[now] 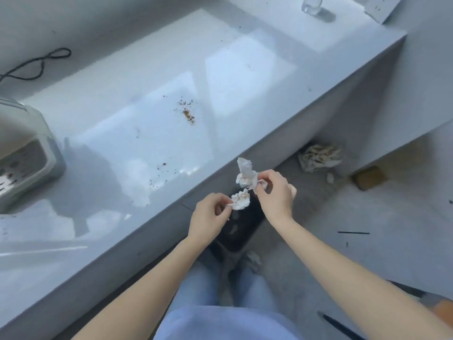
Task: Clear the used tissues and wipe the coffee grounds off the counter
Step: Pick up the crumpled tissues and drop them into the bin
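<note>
Both hands are out past the front edge of the glossy pale grey counter (171, 69). The left hand (208, 220) pinches a small crumpled, brown-stained white tissue (241, 199) at its two o'clock. The right hand (275, 192) is closed on a larger twisted white tissue (246, 174) at its ten o'clock. Brown coffee grounds (188, 113) lie on the countertop, at eleven o'clock from the hands.

You see a glossy, smooth grey counter (147, 148), crumpled soft paper tissues (246, 174), and a rough matt concrete floor (367, 217)
</note>
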`<state>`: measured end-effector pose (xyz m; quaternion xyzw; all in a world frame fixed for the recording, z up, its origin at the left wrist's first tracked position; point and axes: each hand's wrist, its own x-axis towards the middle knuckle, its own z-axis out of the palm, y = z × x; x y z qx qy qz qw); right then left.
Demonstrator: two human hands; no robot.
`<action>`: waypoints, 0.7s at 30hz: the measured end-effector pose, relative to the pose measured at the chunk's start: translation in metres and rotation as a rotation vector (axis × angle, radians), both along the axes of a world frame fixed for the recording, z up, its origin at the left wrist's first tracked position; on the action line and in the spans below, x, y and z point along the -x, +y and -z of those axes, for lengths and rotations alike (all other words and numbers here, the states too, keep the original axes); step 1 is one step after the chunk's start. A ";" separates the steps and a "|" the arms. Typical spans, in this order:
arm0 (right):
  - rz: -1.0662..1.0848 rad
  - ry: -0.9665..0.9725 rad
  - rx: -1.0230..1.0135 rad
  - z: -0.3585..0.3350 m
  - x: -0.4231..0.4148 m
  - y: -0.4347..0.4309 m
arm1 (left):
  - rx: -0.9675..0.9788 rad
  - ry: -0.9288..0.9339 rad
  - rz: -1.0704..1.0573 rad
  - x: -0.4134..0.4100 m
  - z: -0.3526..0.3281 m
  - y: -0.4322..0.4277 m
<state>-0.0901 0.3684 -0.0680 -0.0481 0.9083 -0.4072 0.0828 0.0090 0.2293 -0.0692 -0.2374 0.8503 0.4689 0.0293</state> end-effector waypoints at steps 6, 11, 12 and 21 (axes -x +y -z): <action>0.143 -0.359 0.112 0.073 -0.032 0.037 | -0.055 -0.197 -0.039 -0.018 0.067 0.012; 0.287 -0.610 0.113 0.140 -0.059 0.040 | -0.107 -0.363 -0.139 -0.033 0.122 0.007; 0.305 -0.638 0.118 0.150 -0.062 0.038 | -0.117 -0.383 -0.149 -0.034 0.132 0.005; 0.402 -0.740 0.156 0.204 -0.064 0.010 | -0.239 -0.454 -0.216 -0.020 0.191 0.002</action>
